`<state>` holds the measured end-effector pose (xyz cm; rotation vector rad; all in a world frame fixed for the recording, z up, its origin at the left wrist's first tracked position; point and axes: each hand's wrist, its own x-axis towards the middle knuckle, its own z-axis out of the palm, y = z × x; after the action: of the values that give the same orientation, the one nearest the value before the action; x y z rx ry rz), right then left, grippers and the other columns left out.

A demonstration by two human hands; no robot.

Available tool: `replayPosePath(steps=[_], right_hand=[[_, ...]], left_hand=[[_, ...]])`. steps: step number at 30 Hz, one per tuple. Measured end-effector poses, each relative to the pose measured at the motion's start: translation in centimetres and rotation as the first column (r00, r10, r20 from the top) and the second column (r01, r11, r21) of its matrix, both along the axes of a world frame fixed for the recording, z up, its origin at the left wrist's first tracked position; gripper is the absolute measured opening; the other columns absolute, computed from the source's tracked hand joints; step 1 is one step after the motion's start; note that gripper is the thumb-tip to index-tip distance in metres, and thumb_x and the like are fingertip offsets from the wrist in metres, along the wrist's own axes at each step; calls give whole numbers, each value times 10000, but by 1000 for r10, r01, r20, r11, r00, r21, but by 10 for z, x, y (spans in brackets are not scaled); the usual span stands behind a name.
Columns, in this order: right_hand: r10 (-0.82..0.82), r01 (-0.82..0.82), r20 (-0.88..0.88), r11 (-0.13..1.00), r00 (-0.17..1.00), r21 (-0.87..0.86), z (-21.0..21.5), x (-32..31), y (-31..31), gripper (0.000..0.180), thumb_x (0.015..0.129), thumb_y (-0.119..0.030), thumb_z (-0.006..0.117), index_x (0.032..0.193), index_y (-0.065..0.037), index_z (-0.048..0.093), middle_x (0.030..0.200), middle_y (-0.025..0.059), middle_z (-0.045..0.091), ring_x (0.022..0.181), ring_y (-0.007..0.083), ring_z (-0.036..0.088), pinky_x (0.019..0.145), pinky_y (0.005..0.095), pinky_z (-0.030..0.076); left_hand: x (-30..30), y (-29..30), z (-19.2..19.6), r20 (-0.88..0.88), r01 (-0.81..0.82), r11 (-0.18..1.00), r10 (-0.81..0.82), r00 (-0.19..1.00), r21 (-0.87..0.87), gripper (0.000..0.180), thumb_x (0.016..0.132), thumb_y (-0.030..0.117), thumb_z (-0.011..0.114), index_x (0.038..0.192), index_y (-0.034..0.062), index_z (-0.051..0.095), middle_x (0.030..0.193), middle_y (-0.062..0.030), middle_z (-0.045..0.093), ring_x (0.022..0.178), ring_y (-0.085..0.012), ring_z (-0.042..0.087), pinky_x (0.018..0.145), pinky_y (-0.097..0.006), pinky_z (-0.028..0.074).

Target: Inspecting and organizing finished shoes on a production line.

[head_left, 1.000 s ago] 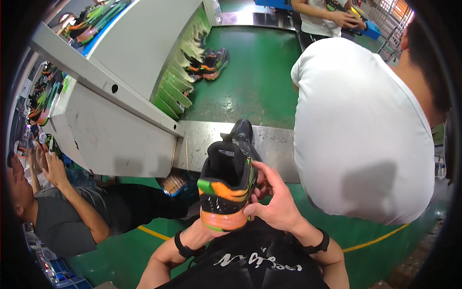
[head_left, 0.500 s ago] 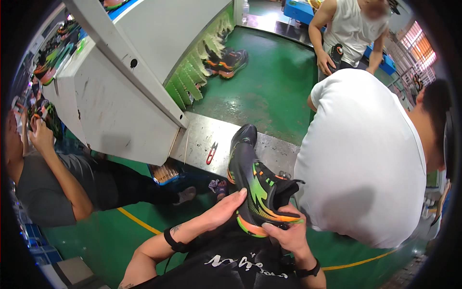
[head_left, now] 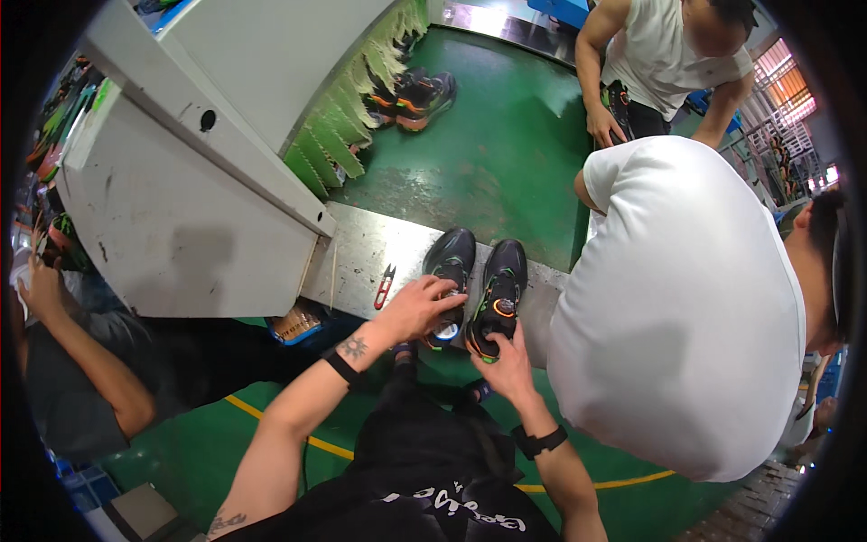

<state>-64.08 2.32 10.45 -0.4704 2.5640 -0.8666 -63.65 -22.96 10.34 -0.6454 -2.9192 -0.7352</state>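
Two black shoes stand side by side on one metal surface (head_left: 357, 257), toes pointing away from the person: the left shoe (head_left: 449, 256) and the right shoe (head_left: 503, 271), near each other with a narrow gap between. Two hands work on them, one per shoe. The left hand (head_left: 417, 309) reaches across the left shoe from its outer side, fingers bent over the lacing and the opening; whether they grip anything there, I cannot tell. The right hand (head_left: 508, 366) holds the right shoe at the heel, thumb dipped inside the opening and a finger along the outer side, so the collar sits between them. One pair of red snips (head_left: 385, 287) lies to the left of the left shoe, apart from both hands. Beyond, at least two more shoes (head_left: 424, 98) rest on the green surface (head_left: 488, 154) by one fringed curtain (head_left: 361, 99). Three co-workers are around: one in dark clothing (head_left: 81, 379) at left, two in white (head_left: 677, 316) at right.
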Motion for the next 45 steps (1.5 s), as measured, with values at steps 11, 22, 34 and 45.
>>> replayPosePath(steps=[11,22,34,45], right_hand=[[-190,185,-35,977,981,-103,14,-8,-7,341,750,-328,779,906,-37,694,1054,209,589,923,398,618,803,442,512],[-62,71,87,992,994,-100,97,-6,12,318,751,-279,784,884,-4,695,866,148,655,753,289,664,683,354,519],[-6,18,432,1000,902,-24,18,-11,-16,704,721,-405,732,1277,-13,551,1391,392,281,1260,473,423,1045,448,392],[-375,362,11,900,927,242,-13,2,-58,424,697,-208,779,1072,-37,681,1419,324,270,1209,493,455,968,504,444]], left_hand=[[-46,-3,24,147,-26,933,-29,989,359,245,925,191,557,1099,33,628,1099,-157,584,996,-319,572,878,-388,486],[-41,-11,86,391,-214,826,-8,920,521,346,1015,279,427,996,-1,630,806,-95,592,753,-203,552,728,-324,462],[18,28,-3,39,80,955,-95,995,287,457,810,175,709,1216,39,548,1213,-170,519,1096,-353,523,957,-415,441],[76,34,-24,512,-590,513,302,804,624,440,844,84,653,1243,-11,494,1228,-175,535,1062,-294,584,888,-348,485]])
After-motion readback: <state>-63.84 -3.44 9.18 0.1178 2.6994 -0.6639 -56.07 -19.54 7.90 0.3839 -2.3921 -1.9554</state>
